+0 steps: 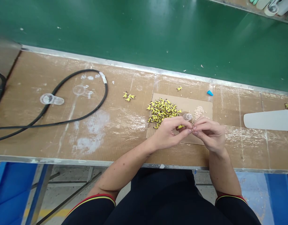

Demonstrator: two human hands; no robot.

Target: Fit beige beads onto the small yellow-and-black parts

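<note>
My left hand [171, 132] and my right hand [209, 132] meet fingertip to fingertip over a cardboard sheet [181, 103] on the bench. The left fingers pinch a small yellow-and-black part [180, 126] next to a small clear plastic cap [187, 117]. The right fingers are closed in a pinch on something too small to name. Just beyond the hands lies a pile of small yellow-and-black parts [162, 111], and to its right a small heap of tiny beige pieces [199, 111].
A black cable [64, 84] loops across the left of the brown bench. Two clear plastic pieces [51, 99] lie near it. A small blue bit [209, 92] and a white flat blade [268, 120] sit at the right. A green conveyor belt [144, 34] runs behind.
</note>
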